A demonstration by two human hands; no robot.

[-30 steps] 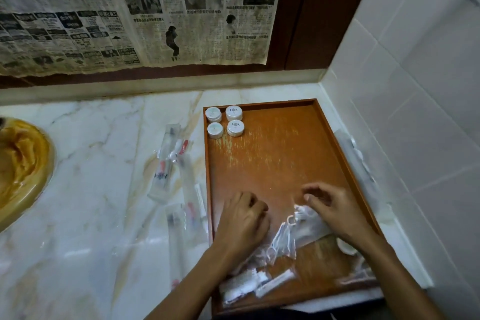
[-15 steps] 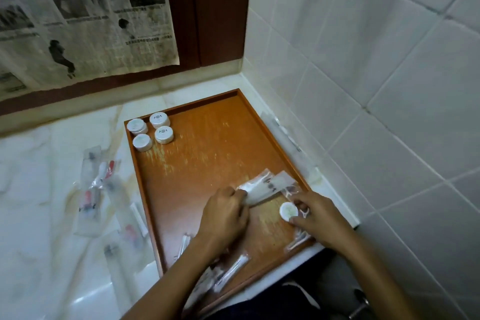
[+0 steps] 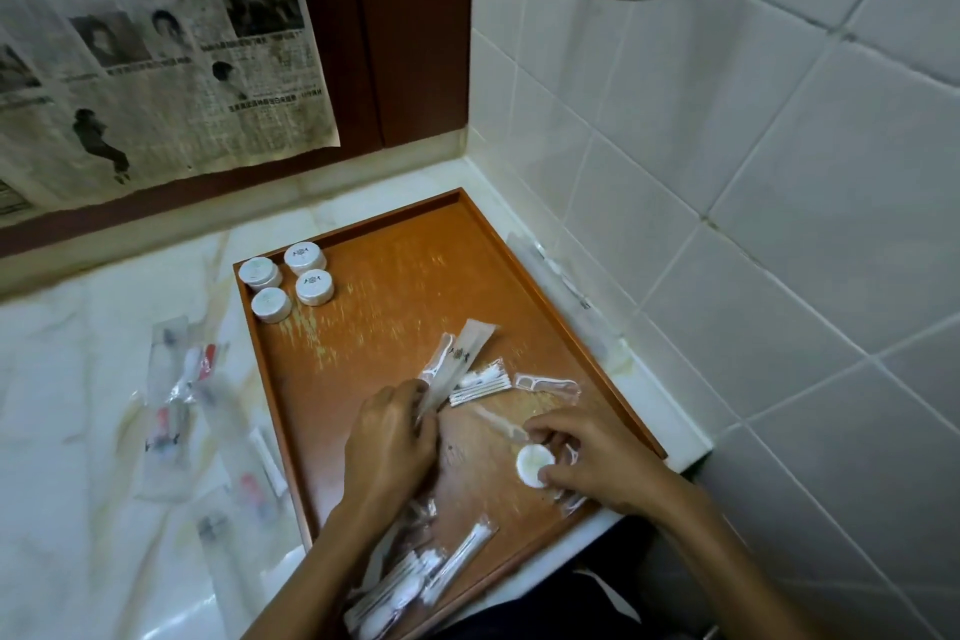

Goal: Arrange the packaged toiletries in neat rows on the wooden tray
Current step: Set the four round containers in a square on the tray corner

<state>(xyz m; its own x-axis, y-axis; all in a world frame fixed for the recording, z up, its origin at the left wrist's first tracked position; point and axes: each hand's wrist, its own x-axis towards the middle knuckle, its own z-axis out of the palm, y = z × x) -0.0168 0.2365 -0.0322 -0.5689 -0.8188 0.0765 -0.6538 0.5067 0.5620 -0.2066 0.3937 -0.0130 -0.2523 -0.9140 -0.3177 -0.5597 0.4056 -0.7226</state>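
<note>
While left hand (image 3: 387,437) pinches packet (image 3: 460,361), right hand (image 3: 587,457) pinches disc (image 3: 532,464); tray (image 3: 395,307) on marble counter (image 3: 78,379).

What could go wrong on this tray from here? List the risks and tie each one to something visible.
1. The left hand pinches only the end of a long sachet, which overlaps other packets; dragging it may scatter the cotton swab packet.
2. The loose pile at the near edge of the wooden tray sits under the left forearm and could be swept off.
3. The right hand grips a small round white item among slippery wrappers; it may slip.
</note>
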